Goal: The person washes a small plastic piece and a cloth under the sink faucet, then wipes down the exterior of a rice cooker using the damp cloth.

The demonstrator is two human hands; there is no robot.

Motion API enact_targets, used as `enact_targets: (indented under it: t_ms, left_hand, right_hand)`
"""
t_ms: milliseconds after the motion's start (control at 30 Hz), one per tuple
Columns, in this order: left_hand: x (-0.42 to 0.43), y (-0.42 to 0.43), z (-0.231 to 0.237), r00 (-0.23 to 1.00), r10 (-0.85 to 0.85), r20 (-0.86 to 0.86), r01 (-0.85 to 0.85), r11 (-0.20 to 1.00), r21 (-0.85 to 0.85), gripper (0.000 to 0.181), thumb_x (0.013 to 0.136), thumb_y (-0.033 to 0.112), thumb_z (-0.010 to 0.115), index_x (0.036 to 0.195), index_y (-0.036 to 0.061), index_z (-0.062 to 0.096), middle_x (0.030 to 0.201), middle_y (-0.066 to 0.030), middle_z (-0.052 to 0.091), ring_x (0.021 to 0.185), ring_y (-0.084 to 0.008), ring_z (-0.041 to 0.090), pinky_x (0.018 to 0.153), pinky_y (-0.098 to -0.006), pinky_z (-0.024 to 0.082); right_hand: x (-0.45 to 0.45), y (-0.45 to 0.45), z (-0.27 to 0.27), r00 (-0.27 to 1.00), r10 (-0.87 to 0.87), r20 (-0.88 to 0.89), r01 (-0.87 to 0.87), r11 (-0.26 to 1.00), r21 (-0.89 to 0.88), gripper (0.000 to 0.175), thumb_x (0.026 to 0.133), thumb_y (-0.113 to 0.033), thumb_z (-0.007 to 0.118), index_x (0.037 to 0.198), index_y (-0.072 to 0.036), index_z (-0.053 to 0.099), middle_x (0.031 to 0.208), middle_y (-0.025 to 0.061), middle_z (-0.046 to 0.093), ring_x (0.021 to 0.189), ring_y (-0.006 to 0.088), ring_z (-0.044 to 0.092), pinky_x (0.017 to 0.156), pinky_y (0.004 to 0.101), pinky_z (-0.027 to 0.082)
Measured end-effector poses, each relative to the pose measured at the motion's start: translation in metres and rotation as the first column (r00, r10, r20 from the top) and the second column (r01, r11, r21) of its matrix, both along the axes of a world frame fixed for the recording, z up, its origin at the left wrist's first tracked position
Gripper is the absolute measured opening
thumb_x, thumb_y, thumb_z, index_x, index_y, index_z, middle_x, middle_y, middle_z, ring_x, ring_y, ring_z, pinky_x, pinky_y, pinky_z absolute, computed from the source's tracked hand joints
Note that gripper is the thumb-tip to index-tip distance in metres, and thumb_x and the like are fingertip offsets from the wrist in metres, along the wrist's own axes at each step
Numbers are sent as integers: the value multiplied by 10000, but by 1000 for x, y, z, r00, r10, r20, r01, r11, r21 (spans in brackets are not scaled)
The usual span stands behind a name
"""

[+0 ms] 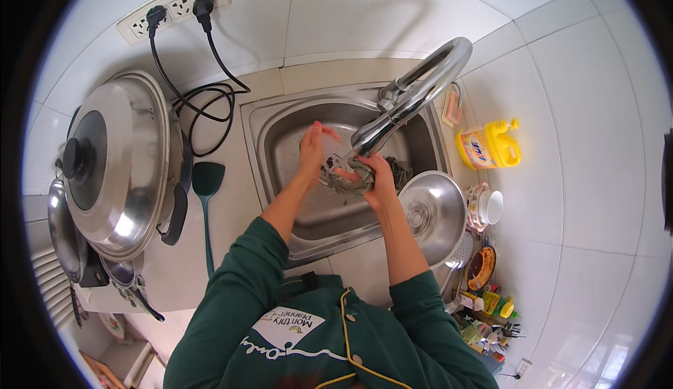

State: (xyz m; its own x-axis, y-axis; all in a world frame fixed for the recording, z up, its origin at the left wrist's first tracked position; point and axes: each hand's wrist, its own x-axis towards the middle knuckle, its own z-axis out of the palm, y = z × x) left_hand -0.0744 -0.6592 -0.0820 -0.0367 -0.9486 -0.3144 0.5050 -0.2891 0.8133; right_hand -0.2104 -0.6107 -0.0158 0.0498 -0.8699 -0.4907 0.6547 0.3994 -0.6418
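Over a stainless steel sink (pixel 310 215), my right hand (pixel 379 178) is closed on a wet grey-green cloth (pixel 355 178) just below the mouth of the chrome faucet (pixel 386 123). Water runs from the faucet. My left hand (pixel 314 150) is held up to the left of the stream, fingers apart, with nothing seen in it. Another crumpled dark cloth (pixel 398 172) lies in the basin, partly behind my right hand. The drain area is partly hidden by the water and the cloth.
Left of the sink are a dark green spatula (pixel 206 181), black power cables (pixel 231 100) and a large lidded steel pan (pixel 123 178). A steel bowl (pixel 439 215) overlaps the sink's right edge. Beyond stand a yellow detergent bottle (pixel 486 145), cups (pixel 486 207) and several condiment containers (pixel 494 305).
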Motion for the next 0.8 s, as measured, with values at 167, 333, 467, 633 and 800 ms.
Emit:
enact_targets:
  t_ms: [167,333,467,633,800]
  left_hand:
    - [7,-3,-2,920,66,386,78,935,-346,400,969,417,337,962,54,505,866,-84,612,799,-151,574,737,-274,451]
    - [5,12,0,985,-120,-127,132,987,93,407,968,415,340,968,49,518,906,-101,616,861,-163,578,752,-288,461]
    - [-2,23,7,941,-130,-313,200,959,203,390,966,401,358,969,49,526,921,-101,611,857,-163,576,753,-287,459]
    - [-11,32,1,990,-85,-112,90,995,43,324,968,336,377,949,48,523,909,-90,605,831,-157,565,756,-286,451]
    - [-12,31,5,1000,-8,10,9,999,-36,285,968,290,382,938,40,516,886,-85,609,815,-151,560,758,-275,443]
  right_hand:
    - [-10,12,-8,988,-126,-92,129,991,31,51,822,-35,499,850,-60,534,748,27,553,691,125,551,838,505,510]
    - [-2,13,-16,924,-322,207,308,947,95,76,834,-48,492,885,-18,539,827,82,579,833,208,583,802,508,531]
    - [13,6,-5,929,-337,153,313,935,165,48,815,-92,507,785,-65,532,700,28,552,579,135,511,894,548,463]
    - [22,-4,-7,878,-420,228,390,906,166,107,843,-140,476,789,-76,542,742,25,556,685,138,511,747,382,482]
    - [37,-13,1,820,-537,200,512,843,166,117,852,-165,469,796,-92,541,752,14,544,719,138,507,706,365,443]
